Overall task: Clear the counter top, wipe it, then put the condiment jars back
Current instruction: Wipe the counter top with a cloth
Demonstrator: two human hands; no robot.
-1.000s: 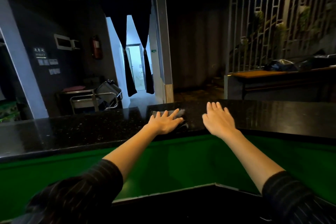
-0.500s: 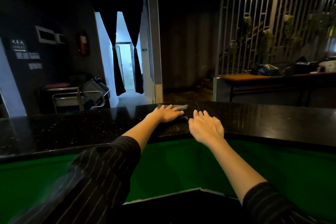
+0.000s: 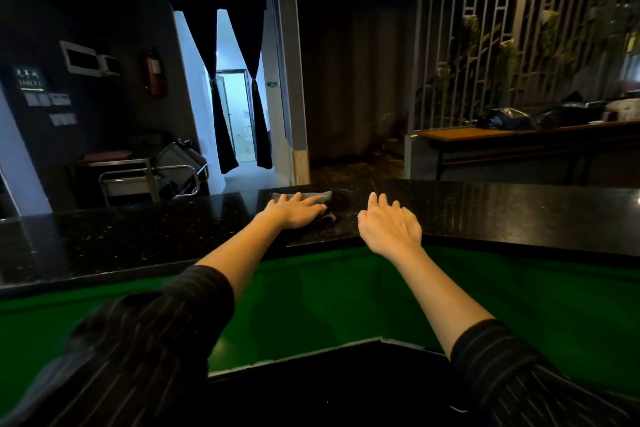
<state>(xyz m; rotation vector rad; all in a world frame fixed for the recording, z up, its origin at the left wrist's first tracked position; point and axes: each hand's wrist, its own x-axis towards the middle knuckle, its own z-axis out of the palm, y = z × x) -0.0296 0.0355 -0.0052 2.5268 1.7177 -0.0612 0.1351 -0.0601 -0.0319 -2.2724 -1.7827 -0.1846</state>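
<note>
One left hand (image 3: 294, 212), one right hand (image 3: 389, 226), one cloth (image 3: 319, 198), one counter top (image 3: 138, 236), two curtains (image 3: 222, 132) (image 3: 261, 132).

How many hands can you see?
2. The left hand lies flat on the grey cloth on the black counter; the right hand is open beside it, over the counter's near edge.

A single wide-angle camera, worn on the head, looks forward and slightly down across the black worktop (image 3: 138, 239), near enough that both sleeves (image 3: 145, 340) fill the frame's lower corners. Beyond the worktop's far edge a dim room (image 3: 353, 80) recedes.
</note>
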